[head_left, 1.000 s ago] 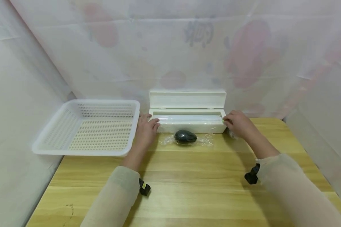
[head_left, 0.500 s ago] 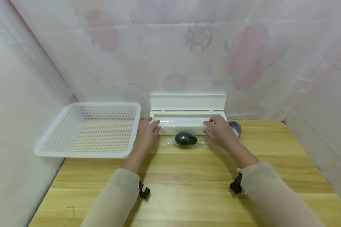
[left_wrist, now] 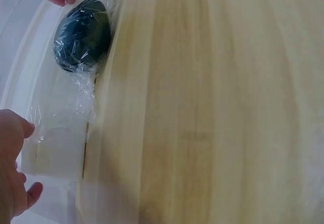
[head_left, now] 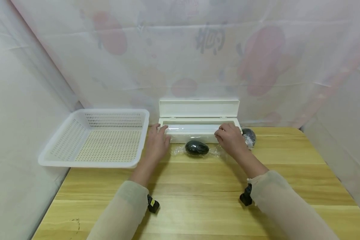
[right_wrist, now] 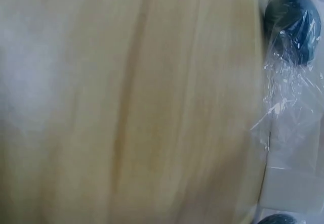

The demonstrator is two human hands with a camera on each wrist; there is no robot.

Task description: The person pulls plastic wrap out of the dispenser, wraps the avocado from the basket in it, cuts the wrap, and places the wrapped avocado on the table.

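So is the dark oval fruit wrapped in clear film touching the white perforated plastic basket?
Apart. The head view shows the wrapped dark oval fruit in front of the dispenser box, with the left hand and bare wooden table between it and the white basket.

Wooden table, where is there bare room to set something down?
The wooden table is bare in front of the plastic-wrapped dark avocado, between both sleeves. The white perforated basket is empty. It is crowded by the white wrap dispenser.
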